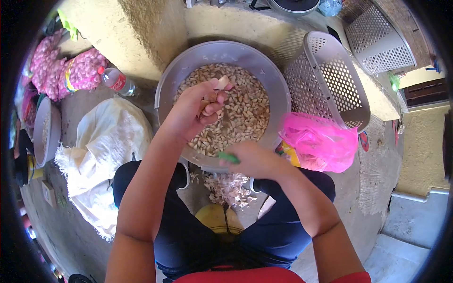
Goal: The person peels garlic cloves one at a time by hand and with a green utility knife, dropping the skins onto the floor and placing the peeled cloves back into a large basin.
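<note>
My left hand (200, 106) is raised over a big grey basin (165, 70), its fingers closed around garlic cloves. One pale garlic clove (222, 83) shows at the fingertips, and more are partly hidden in the palm. Below and to the right, my right hand (252, 159) grips a small knife by its green handle (229, 157) near the basin's front rim; its blade is hard to make out. Many loose garlic cloves (245, 111) cover the basin's bottom. Papery garlic skins (229, 188) lie heaped on the floor between my feet.
Right of the basin stand a perforated grey basket (309, 85) and a pink plastic bag (325, 141). To the left are a white woven sack (111, 137), a Coca-Cola bottle (118, 81), net bags of garlic (87, 68) and another bowl (53, 134). A yellow container (214, 217) sits between my legs.
</note>
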Action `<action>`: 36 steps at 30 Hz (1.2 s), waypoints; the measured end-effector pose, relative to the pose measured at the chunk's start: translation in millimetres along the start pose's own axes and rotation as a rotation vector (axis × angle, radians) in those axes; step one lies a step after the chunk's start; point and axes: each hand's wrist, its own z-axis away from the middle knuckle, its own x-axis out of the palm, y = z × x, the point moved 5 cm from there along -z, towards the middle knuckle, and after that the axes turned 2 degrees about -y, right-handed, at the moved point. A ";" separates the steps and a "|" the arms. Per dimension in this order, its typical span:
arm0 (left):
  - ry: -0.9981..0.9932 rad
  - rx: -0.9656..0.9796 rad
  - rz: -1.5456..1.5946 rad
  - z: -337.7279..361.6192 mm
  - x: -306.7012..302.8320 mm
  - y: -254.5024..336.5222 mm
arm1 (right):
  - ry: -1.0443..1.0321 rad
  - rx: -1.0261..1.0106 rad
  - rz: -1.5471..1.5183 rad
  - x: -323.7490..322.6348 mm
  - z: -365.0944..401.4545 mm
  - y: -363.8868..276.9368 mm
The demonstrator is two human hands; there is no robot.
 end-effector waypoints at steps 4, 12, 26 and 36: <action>-0.018 -0.006 0.106 2.6 -0.8 1.5 | -0.228 -0.061 0.189 57.2 -2.3 14.3; -0.120 -0.028 0.112 4.0 4.1 4.3 | 0.068 0.241 0.069 -1.6 2.7 36.4; -0.209 -0.102 -0.135 10.7 17.3 -3.2 | 0.539 -0.342 -0.669 -76.3 20.6 -6.0; -0.216 0.041 -0.484 9.8 25.3 -2.4 | 0.644 -0.200 -0.408 -80.1 29.1 -4.1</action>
